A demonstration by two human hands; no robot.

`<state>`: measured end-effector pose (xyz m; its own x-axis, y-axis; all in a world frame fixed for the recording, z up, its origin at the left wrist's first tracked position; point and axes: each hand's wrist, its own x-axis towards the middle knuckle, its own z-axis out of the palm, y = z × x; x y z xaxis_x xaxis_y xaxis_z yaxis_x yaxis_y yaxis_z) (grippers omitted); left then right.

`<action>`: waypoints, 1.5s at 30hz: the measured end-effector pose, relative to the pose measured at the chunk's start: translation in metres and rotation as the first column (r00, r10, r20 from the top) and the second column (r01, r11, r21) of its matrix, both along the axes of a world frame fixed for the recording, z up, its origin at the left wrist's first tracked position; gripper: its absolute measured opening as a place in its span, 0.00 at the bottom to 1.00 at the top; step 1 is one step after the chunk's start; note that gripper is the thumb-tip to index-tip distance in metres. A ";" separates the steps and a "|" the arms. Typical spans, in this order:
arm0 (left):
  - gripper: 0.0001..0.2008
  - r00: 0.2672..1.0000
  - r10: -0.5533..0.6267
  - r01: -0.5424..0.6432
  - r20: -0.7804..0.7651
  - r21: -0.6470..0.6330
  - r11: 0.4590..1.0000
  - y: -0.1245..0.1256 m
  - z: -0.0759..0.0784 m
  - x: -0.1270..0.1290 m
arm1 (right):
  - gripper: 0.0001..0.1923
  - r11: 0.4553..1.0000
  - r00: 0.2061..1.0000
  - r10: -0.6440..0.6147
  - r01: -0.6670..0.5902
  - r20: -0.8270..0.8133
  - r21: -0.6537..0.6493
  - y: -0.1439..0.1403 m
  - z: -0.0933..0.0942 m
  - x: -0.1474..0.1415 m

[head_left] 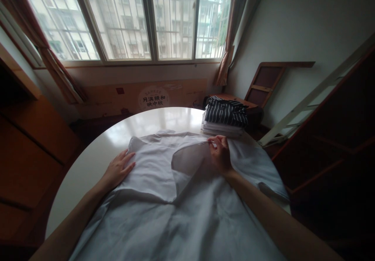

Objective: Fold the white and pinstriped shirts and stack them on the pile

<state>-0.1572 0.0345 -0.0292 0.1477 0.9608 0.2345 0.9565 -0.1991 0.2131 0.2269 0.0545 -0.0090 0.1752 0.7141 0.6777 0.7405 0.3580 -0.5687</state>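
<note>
White shirt fabric (pixel 175 214) covers the near half of the round white table (pixel 96 151), spreading from the bottom edge of the view up to about the table's middle, with both forearms lying across it. Its near part is a broad, lightly wrinkled sheet; further up, a panel has been turned over so that a triangular flap (pixel 187 161) sits between the two hands. The left hand (pixel 118 169) rests at the garment's left edge, palm down and fingers spread flat, partly on the cloth and partly on the bare tabletop just beside it, pinning the fabric without gripping it. The right hand (pixel 219 153) sits further up and to the right, on top of the shirt; its thumb and fingertips are drawn together, pinching the upper edge of the folded flap and lifting it slightly off the layer beneath. To the right of that hand a sleeve (pixel 260 171) trails toward the table's right rim. Just beyond the right hand, near the far right edge of the table, stands a stack of folded clothes (pixel 224 122), pale pieces below and a dark striped garment (pixel 225 110) on top. Behind the table runs a wide window (pixel 131 18) with curtains (pixel 55 65) at its sides.
</note>
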 end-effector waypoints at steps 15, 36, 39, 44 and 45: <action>0.25 1.000 -0.008 0.008 0.009 0.011 1.000 0.000 0.001 0.000 | 0.13 0.973 0.990 0.027 -0.059 -0.140 -0.224 -0.003 0.007 0.000; 0.28 0.923 0.228 -0.237 0.311 -0.009 0.971 0.067 0.009 0.012 | 0.21 0.902 0.995 0.026 0.016 0.092 -0.432 0.011 -0.009 0.004; 0.27 0.906 0.260 -0.264 0.334 -0.036 0.964 0.074 0.009 0.009 | 0.14 0.890 0.989 0.085 -0.023 0.117 -0.456 0.010 -0.007 0.003; 0.24 0.956 0.214 -0.207 0.200 -0.052 0.977 0.079 0.012 0.006 | 0.10 0.862 0.991 0.093 -0.033 0.094 -0.505 0.010 -0.004 -0.001; 0.23 0.962 0.213 -0.207 0.172 -0.052 0.977 0.081 0.012 0.005 | 0.10 0.858 0.993 0.080 -0.023 0.089 -0.513 0.010 -0.004 -0.003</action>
<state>-0.1519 0.1156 -0.0170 -0.0983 0.9737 0.2057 0.9231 0.0120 0.3844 0.2241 0.0650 -0.0129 0.0779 0.9706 0.2276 0.7934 0.0778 -0.6037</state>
